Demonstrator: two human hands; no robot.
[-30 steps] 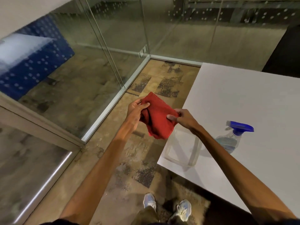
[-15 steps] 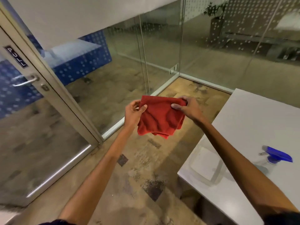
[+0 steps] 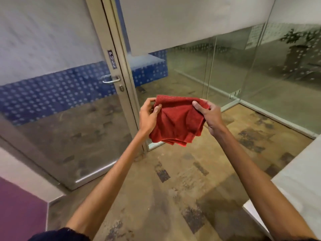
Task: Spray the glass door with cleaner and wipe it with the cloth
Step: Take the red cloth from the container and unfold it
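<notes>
A folded red cloth (image 3: 177, 120) hangs in the air between both hands at chest height. My left hand (image 3: 148, 115) pinches its upper left corner and my right hand (image 3: 211, 116) pinches its upper right corner. Behind and to the left stands the glass door (image 3: 69, 105) in a metal frame, with a lever handle (image 3: 111, 80) and a PULL label (image 3: 112, 59). Its upper part is frosted white, with a blue dotted band below that. The spray bottle is out of view.
Fixed glass panels (image 3: 225, 70) continue to the right of the door and meet in a corner. A white table (image 3: 298, 185) fills the lower right edge. A purple wall panel (image 3: 19, 209) is at the lower left. Patterned carpet (image 3: 173, 180) covers the floor between.
The view has swung up and left from the table to the door, so the spray bottle has left the frame. Both hands have kept hold of the cloth and spread it wider.
</notes>
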